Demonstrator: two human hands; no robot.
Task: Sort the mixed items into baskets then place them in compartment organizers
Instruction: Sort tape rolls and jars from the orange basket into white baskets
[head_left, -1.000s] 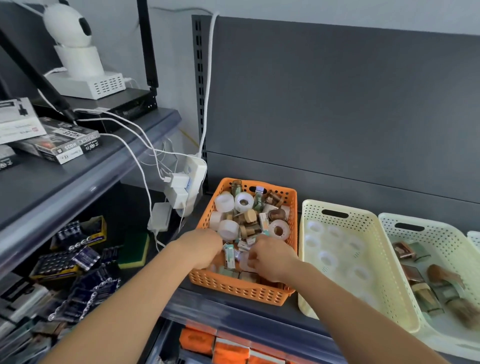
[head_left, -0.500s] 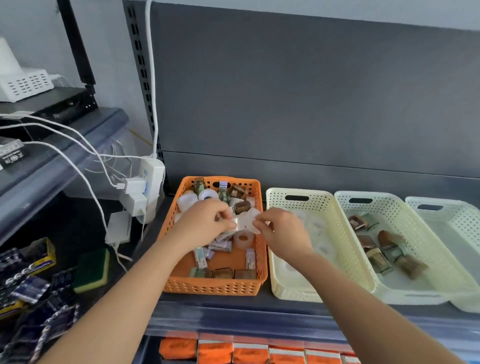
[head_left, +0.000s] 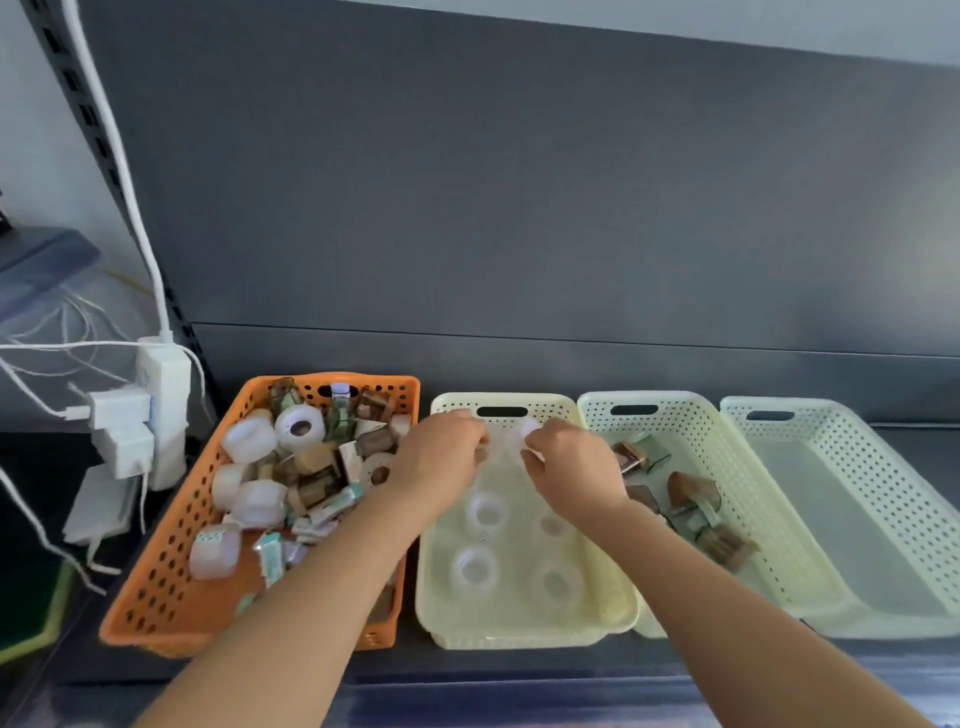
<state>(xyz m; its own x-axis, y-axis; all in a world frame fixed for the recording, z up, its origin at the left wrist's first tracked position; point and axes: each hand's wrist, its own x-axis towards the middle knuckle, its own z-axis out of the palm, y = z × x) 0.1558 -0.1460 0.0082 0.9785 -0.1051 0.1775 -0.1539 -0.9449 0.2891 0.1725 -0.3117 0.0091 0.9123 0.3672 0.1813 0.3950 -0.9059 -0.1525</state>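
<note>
Sorting looks partway done, judging by how the baskets are filled. At far left a white power strip with chargers hangs beside the shelf upright. Next stands the orange perforated plastic basket, holding the unsorted jumble: white tape rolls, small brown-and-green packets and a little bottle (the source pile, so it sits nearest the reach of both arms).

The left hand and the right hand meet over the far end of the first cream perforated plastic basket. Each has its fingers pinched on something pale and translucent, probably a tape roll apiece, held low so they can be set down beside the four clear rolls already lying there. Glare and blur make the held pieces hard to make out, so I cannot be sure of the grip.

The second cream basket collects brown packets, partly hidden behind the right forearm. The third cream basket appears to hold nothing, and its right edge is cut off. No compartment organizer is in view.
</note>
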